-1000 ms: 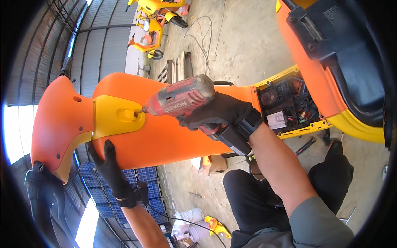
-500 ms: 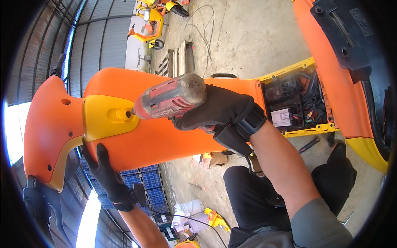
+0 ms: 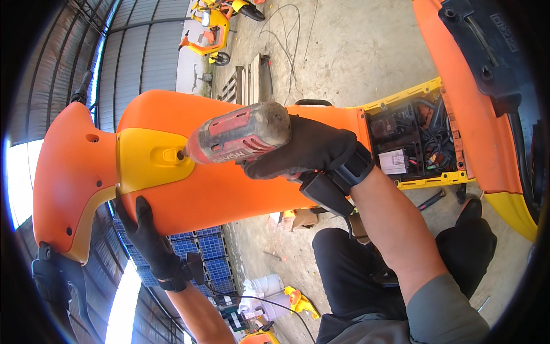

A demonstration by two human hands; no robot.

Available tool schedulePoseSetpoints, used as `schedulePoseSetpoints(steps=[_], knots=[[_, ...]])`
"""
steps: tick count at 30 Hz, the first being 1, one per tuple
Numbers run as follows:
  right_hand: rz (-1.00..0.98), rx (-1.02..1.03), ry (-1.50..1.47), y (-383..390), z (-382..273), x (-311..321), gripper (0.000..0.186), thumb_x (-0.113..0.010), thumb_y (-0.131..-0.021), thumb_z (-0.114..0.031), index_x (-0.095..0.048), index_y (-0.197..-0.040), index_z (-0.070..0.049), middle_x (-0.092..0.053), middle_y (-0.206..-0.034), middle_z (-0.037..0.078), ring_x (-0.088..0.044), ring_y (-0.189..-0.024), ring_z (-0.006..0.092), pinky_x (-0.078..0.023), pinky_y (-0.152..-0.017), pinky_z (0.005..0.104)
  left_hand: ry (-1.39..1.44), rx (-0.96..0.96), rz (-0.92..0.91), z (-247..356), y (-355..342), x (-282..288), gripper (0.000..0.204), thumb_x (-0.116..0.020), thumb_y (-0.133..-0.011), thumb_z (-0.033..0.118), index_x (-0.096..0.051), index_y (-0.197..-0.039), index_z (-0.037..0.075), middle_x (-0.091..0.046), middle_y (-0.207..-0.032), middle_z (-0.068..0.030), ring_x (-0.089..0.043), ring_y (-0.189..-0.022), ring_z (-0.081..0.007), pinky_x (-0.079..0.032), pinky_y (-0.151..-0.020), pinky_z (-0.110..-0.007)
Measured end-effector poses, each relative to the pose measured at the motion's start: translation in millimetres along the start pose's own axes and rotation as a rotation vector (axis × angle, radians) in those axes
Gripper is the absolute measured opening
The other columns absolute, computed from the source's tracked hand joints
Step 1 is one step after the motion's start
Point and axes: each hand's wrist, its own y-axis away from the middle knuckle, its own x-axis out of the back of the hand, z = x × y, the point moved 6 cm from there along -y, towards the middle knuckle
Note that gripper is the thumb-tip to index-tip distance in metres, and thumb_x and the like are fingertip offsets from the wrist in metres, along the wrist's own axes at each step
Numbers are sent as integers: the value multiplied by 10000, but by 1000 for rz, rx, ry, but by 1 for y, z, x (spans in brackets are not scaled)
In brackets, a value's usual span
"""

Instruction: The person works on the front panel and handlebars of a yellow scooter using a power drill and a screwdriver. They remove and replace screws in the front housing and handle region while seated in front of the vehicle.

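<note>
My right hand (image 3: 309, 149) is closed around a worn red-and-black power drill (image 3: 240, 129), whose bit meets a fitting on the yellow panel (image 3: 146, 157) of a large orange scooter body (image 3: 217, 198). That panel sits beside an orange front cover (image 3: 74, 172) with handlebars at its ends. My left hand (image 3: 143, 235), in a black glove like the right, grips the lower edge of the orange body just below the yellow panel, its fingertips partly hidden. The drill's handle is mostly hidden by my right hand.
An open yellow-edged compartment (image 3: 412, 137) holds wiring and a silver box; a raised orange-and-black part (image 3: 464, 114) stands right of it. Beyond lie parked scooters (image 3: 212, 34), wooden pallets (image 3: 252, 77) and cables. Below are blue plastic crates (image 3: 212, 264), buckets (image 3: 263, 286) and a cardboard box (image 3: 298, 221).
The scooter, drill and both hands sit somewhat farther left in view than one second ago, with the open compartment seen slightly shifted. The drill bit stays at the yellow panel's fitting.
</note>
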Motion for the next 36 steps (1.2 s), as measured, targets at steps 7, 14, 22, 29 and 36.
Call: schedulePoseSetpoints(steps=[7, 14, 22, 29, 36], knots=[[-27, -25, -10, -1, 5, 0, 389, -824, -743, -184, -671, -1072, -43, -599, -648, 6, -454, -492, 99, -390, -466, 265, -9, -13, 3, 2, 1, 0, 688, -636, -1004, 344, -346, -1570, 82, -448, -1512, -182, -513, -1343, -285, -447, -1111, -418], [9, 57, 73, 1, 2, 3, 416, -840, -738, -195, -665, -1074, -25, -636, -730, 37, -538, -596, 113, -447, -545, 288, 8, -9, 46, 4, 2, -1, 645, -632, -1004, 262, -372, -1556, 51, -488, -1465, -181, -542, -1287, -276, -461, -1074, -395], [-76, 183, 506, -3, -8, 2, 430, -840, -796, -282, -661, -1109, -45, -687, -987, 100, -661, -873, 231, -550, -780, 357, -10, -21, 63, 11, 4, -5, 621, -614, -1006, 192, -373, -1553, 25, -476, -1484, -186, -526, -1299, -271, -435, -1094, -387], [13, 190, 492, -2, 4, 5, 463, -853, -786, -338, -661, -1089, -45, -679, -1002, 120, -658, -889, 261, -547, -797, 377, -60, -51, 41, 14, 3, -6, 632, -607, -1002, 232, -372, -1549, 19, -467, -1495, -190, -518, -1312, -283, -419, -1107, -391], [-18, 335, 628, 0, 3, 9, 541, -883, -752, -276, -651, -1184, -47, -670, -1140, 121, -650, -1040, 283, -532, -912, 403, 12, -23, 21, 11, 2, -8, 646, -609, -996, 252, -369, -1550, 23, -467, -1496, -196, -526, -1310, -289, -427, -1099, -399]])
